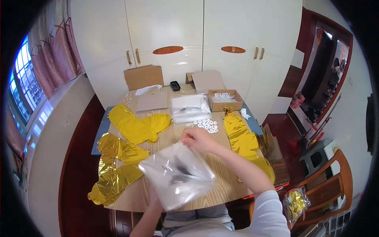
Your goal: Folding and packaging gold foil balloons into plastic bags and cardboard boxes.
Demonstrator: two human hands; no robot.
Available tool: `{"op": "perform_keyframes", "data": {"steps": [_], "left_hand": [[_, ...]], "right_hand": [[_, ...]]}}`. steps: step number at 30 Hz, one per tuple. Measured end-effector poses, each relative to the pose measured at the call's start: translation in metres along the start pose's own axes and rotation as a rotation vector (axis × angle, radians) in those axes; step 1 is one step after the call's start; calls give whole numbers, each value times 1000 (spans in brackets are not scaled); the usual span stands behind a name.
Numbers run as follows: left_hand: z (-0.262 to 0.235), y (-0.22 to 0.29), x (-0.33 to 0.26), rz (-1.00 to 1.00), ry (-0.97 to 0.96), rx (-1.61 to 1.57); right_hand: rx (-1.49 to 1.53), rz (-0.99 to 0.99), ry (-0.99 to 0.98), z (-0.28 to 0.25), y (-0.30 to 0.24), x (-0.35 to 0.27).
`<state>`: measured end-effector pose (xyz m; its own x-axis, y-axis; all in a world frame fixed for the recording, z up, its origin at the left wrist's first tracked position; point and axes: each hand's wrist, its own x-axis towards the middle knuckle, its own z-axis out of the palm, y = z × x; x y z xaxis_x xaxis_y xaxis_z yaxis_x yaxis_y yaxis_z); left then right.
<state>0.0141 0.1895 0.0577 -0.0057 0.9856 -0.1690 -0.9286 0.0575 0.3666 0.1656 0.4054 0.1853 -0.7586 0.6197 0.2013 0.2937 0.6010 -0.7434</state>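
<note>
A clear plastic bag [177,177] with dark marks in its middle is held tilted over the near edge of the table. My right hand [196,139] has its fingers closed in a pinch at the bag's upper edge. At the bag's lower left is my left hand [154,198]; the bag covers its fingers, so their grip is hidden. Gold foil balloons [136,123] lie flat to the left, with another crinkled gold foil piece [120,169] nearer to me. More gold foil [241,136] lies at the right. Several small white rings [206,125] sit beyond my right hand.
A stack of clear plastic bags [191,106] lies at the table's far middle, beside an open cardboard box [225,103]. Cardboard sheets [152,102] and a small black tray [175,85] are behind. A wooden chair [335,185] with a bag of gold foil [296,205] stands at right.
</note>
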Motion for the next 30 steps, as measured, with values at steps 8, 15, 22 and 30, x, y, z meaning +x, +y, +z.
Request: {"op": "perform_keyframes", "data": {"steps": [8,15,22,30], "left_hand": [[-14,-29,-11,285,436,433],[-10,-27,-9,244,421,376],[-26,-31,-6,262,413,382],[-17,-31,-9,274,436,340]], "right_hand": [[-125,-31,5,41,50,26],[-134,-117,125,48,20,18],[-273,-149,117,38,10,20],[-176,-201,351,52,13,18]]}}
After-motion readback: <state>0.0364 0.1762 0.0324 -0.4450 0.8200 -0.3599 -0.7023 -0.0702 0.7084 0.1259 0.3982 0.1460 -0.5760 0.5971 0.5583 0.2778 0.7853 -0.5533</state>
